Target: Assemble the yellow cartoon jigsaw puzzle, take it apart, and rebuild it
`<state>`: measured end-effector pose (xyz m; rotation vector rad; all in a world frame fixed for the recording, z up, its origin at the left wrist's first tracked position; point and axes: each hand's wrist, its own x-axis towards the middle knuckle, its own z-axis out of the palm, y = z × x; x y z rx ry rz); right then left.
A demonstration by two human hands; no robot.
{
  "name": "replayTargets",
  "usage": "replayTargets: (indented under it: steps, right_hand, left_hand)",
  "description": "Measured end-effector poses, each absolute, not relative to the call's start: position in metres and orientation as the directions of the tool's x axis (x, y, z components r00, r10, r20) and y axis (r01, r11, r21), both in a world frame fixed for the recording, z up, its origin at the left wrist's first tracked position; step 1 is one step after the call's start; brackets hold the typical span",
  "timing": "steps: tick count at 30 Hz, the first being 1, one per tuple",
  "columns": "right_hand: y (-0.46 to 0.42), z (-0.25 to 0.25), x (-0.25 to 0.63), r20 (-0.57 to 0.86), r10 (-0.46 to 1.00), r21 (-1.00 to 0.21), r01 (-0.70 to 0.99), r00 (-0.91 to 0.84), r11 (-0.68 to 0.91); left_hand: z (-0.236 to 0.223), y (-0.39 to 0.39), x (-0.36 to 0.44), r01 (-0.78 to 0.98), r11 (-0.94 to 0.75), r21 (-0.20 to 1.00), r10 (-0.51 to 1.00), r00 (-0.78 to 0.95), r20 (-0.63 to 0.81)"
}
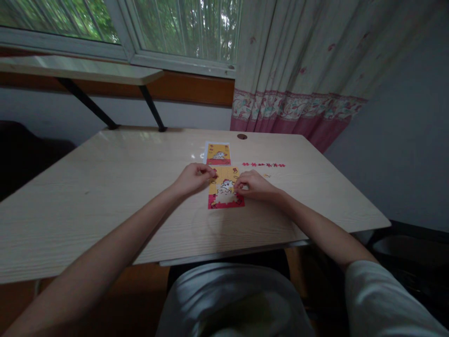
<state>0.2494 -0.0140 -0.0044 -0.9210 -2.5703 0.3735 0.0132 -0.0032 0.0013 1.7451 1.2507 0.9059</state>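
Observation:
A partly assembled jigsaw puzzle (229, 204) in yellow and red lies flat on the table, with a white cartoon animal in a red hat on it. A gap with a jagged outline shows in its lower middle. My left hand (194, 179) is at the puzzle's upper left corner, thumb and fingers pinched together; a dark red patch shows by the fingertips, piece or print, I cannot tell. Over the right edge, beside the animal, my right hand (255, 185) has its fingers closed in a pinch. Whatever they hold is hidden.
Behind the puzzle lies a reference picture (219, 153) with a similar design. Several red puzzle pieces (264, 164) form a row to the right, and a small yellowish piece (267, 176) lies nearer. The wooden table (105, 187) carries a raised shelf (87, 69) at the back left.

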Motion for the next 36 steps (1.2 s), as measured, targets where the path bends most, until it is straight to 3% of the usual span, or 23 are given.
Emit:
replayTargets:
  steps: [6, 12, 18, 26, 36]
  right_hand:
    - [-0.015, -0.002, 0.249, 0.246, 0.657, -0.369, 0.558, -0.712, 0.743]
    - [-0.017, 0.000, 0.247, 0.229, 0.695, -0.383, 0.593, -0.681, 0.708]
    - [-0.016, 0.003, 0.251, 0.202, 0.683, -0.415, 0.571, -0.702, 0.709]
    - [-0.012, 0.004, 0.256, 0.200, 0.712, -0.412, 0.601, -0.673, 0.685]
    - [-0.013, 0.003, 0.256, 0.207, 0.684, -0.436, 0.560, -0.699, 0.705]
  left_hand:
    - [-0.002, 0.000, 0.008, 0.451, -0.350, 0.821, 0.910, 0.370, 0.184]
    - [0.007, -0.011, 0.012, 0.485, -0.743, 0.462, 0.643, 0.708, 0.292]
    - [0.009, -0.020, 0.020, 0.493, -0.845, 0.207, 0.532, 0.813, 0.235]
    - [0.007, -0.022, 0.021, 0.527, -0.844, 0.096, 0.535, 0.820, 0.204]
    - [0.010, -0.025, 0.022, 0.523, -0.846, 0.101, 0.533, 0.823, 0.198]
